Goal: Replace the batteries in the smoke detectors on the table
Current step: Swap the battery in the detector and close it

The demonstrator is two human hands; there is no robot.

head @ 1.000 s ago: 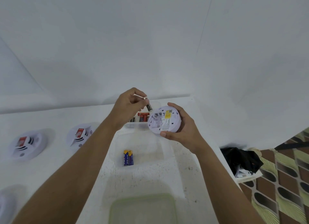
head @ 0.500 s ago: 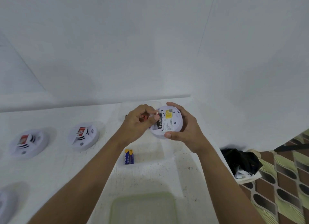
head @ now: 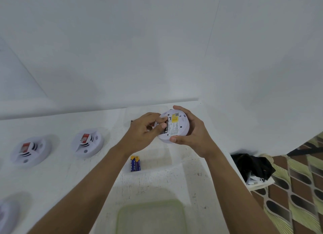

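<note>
- Left detector (head: 29, 151) and middle detector (head: 88, 143) lie face up, apart, on the white table (head: 57, 181)
- Blue battery pair (head: 135, 163) lies on the table below the hands
- Left hand (head: 143, 130), fingers curled, pinches a black battery (head: 166, 127) into the back of the held detector (head: 178, 129)
- Right hand (head: 194, 137) holds that detector above the table, fingers and thumb clamped round its rim
- Black cloth (head: 251, 165) lies right

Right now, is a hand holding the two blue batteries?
No, the blue batteries lie untouched; the left hand pinches a black battery at the smoke detector held by the right hand.
</note>
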